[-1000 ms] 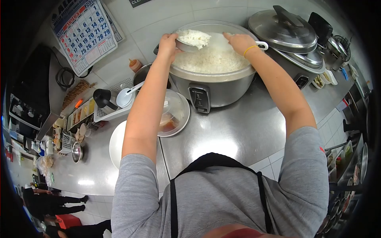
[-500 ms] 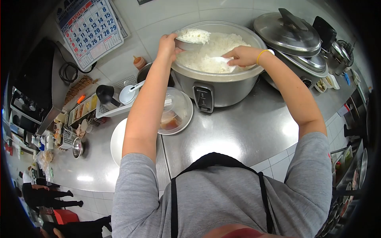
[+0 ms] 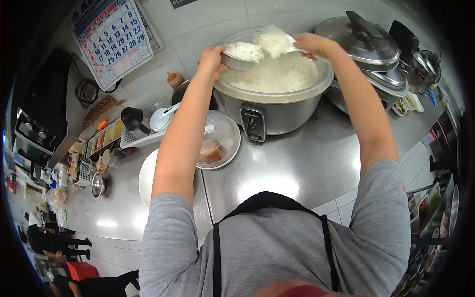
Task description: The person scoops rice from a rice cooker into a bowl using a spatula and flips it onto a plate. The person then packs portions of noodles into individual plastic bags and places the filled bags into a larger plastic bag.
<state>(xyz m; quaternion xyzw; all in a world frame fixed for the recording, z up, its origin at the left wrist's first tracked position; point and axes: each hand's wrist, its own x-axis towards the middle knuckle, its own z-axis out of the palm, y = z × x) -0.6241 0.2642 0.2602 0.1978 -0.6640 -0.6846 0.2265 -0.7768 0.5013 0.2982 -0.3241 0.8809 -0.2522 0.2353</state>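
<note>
Over the left side of a large rice cooker (image 3: 277,116), my left hand (image 3: 213,60) grips a metal bowl (image 3: 237,63) that holds white rice (image 3: 243,51). My right hand (image 3: 309,44), with a yellow band at the wrist, is closed on a white rice paddle (image 3: 293,47). A heaped clump of rice (image 3: 273,41) sits on the paddle, raised above the cooker just right of the bowl. Below, the open cooker contains more rice (image 3: 292,74), with a hazy patch over it.
Left of the cooker are a covered plate (image 3: 217,141), a white plate (image 3: 147,175), a sauce bottle (image 3: 174,79) and a white basket (image 3: 143,138). On the right stands a second cooker under a metal lid (image 3: 358,42). Other people (image 3: 49,240) stand at the far lower left.
My right hand has dipped the paddle into the rice, then lifted it with a clump towards the bowl. My left hand still holds the bowl in nearly the same place.
</note>
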